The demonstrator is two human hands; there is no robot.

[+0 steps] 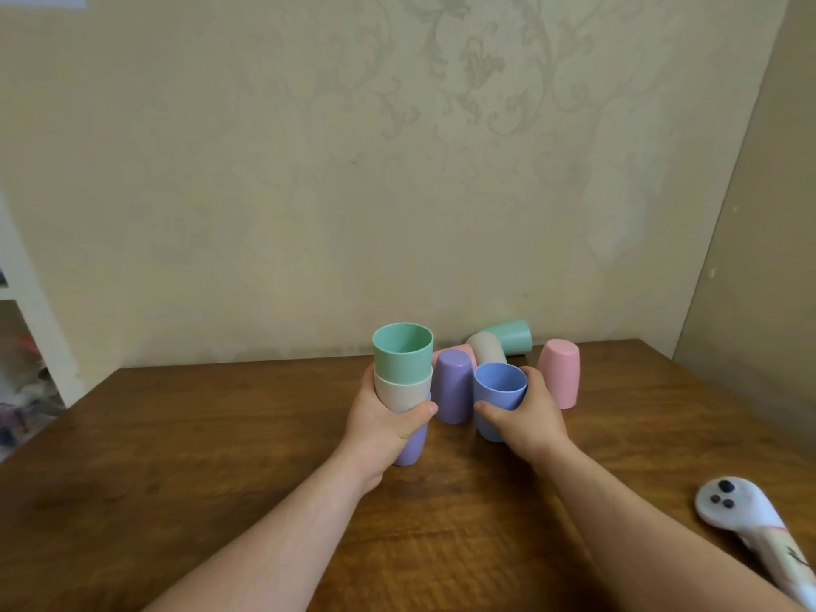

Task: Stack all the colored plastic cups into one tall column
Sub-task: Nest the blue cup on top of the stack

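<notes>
Left hand (388, 417) wrapped around a nested stack: green cup (402, 353) on top, mouth up, beige cup (402, 393) below it, purple base (413, 446) at the bottom, largely covered by fingers and palm. Hard to tell whether the base touches the table (221, 457) or sits just above it.

Right hand (525, 410) closed on a blue cup (500, 388), mouth up, lower half hidden behind thumb and palm; contact with the table not visible.

Between the two hands, a purple cup (451, 390) standing upside down. Just behind it, a sliver of a pink cup (466, 352), mostly blocked. Further back, near the wall (397, 170), a beige cup lying down (488, 351) and a green cup on its side (512, 337), overlapping; mouths not visible. To the right, apart from the rest, another pink cup (560, 373) upside down.

At the lower right edge, a white handled object (742, 514) with dark dots, cut off by the frame; identity unclear. Blurred shelf (17, 346) at far left, contents unreadable.
</notes>
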